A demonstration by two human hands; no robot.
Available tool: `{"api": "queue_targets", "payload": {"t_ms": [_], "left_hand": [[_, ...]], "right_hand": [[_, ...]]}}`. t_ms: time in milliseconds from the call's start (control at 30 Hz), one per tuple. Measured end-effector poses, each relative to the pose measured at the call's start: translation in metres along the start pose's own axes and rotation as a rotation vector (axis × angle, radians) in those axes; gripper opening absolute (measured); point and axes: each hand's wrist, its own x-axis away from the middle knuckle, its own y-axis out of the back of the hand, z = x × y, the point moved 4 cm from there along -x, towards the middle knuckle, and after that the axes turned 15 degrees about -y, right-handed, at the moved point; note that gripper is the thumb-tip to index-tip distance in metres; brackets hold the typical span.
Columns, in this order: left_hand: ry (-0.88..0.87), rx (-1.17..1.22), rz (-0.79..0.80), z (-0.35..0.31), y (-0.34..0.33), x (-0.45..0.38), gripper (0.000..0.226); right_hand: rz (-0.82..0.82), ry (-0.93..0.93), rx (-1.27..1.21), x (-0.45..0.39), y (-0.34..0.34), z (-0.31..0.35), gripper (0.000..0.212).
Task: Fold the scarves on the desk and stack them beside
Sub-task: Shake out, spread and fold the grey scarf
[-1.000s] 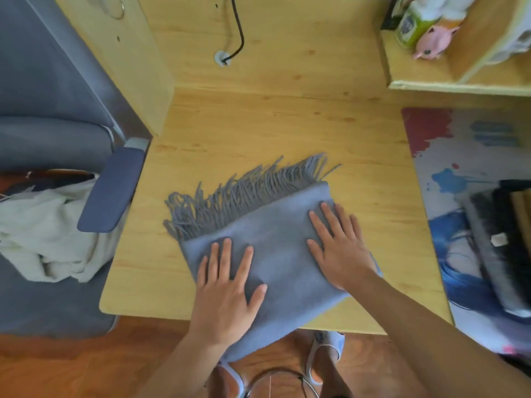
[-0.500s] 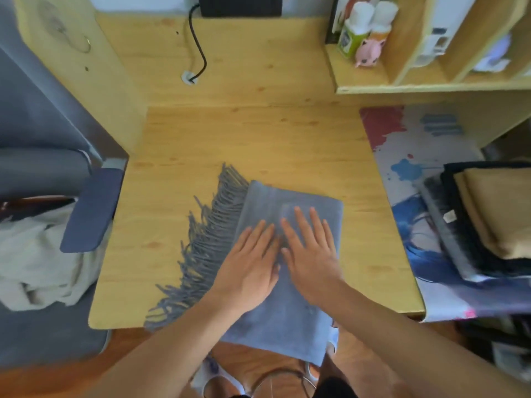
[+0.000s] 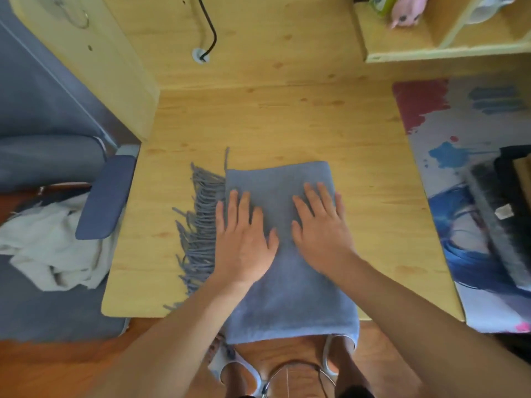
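The left hand (image 3: 244,239) and right hand (image 3: 321,231) lie flat, fingers straight, side by side on the folded blue scarf (image 3: 287,254), whose long axis runs from the tabletop's (image 3: 287,124) near edge, which it overhangs, toward the far edge, its fringe (image 3: 198,225) pointing left.

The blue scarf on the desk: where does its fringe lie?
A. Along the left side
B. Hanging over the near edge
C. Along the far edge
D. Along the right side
A: the fringe spreads from the left side of the scarf, beside the left hand.
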Motion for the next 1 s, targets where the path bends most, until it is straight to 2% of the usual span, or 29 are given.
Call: {"api": "queue_targets", "payload": {"t_ms": [100, 200, 233, 333, 433, 533, 600, 633, 700, 733, 833, 933, 1000], "left_hand": [[-0.065, 0.094, -0.032, 0.029, 0.010, -0.042, 0.068], [-0.141, 0.148, 0.157, 0.075, 0.009, -0.083, 0.081], [-0.159, 0.142, 0.211, 0.090, 0.011, -0.093, 0.077], [-0.066, 0.273, 0.309, 0.134, 0.024, -0.090, 0.043], [-0.042, 0.064, 0.475, 0.170, 0.030, -0.049, 0.026], [0.119, -0.275, 0.554, 0.191, 0.034, -0.005, 0.027], [0.191, -0.328, 0.424, 0.180, 0.043, 0.004, 0.035], [0.147, -0.250, 0.266, 0.164, 0.049, 0.003, 0.039], [-0.111, -0.088, -0.001, 0.111, 0.054, 0.005, 0.046], [-0.260, -0.010, -0.047, 0.080, 0.051, 0.011, 0.051], [-0.568, 0.108, 0.082, -0.004, 0.024, 0.047, 0.066], [-0.582, 0.112, 0.189, -0.039, 0.005, 0.092, 0.077], [-0.532, 0.117, 0.185, -0.050, 0.001, 0.112, 0.083]], "right_hand": [[-0.004, 0.026, 0.001, 0.022, -0.015, -0.006, 0.063], [-0.032, 0.003, -0.015, 0.023, -0.019, -0.011, 0.062], [-0.036, -0.003, -0.019, 0.022, -0.018, -0.011, 0.061], [-0.038, -0.022, -0.033, 0.022, -0.020, -0.009, 0.061], [-0.030, -0.031, -0.026, 0.023, -0.019, -0.011, 0.062], [-0.021, -0.027, -0.022, 0.022, -0.019, -0.011, 0.063], [-0.010, -0.027, -0.015, 0.022, -0.017, -0.010, 0.063], [-0.002, -0.023, -0.007, 0.022, -0.016, -0.009, 0.063], [0.000, -0.018, -0.001, 0.022, -0.015, -0.009, 0.063], [0.013, -0.020, -0.003, 0.022, -0.014, -0.009, 0.064], [0.091, 0.017, -0.015, 0.017, -0.016, -0.011, 0.071], [0.228, 0.072, -0.079, 0.011, -0.001, -0.016, 0.084], [0.172, 0.174, -0.126, 0.029, 0.020, -0.025, 0.079]]}}
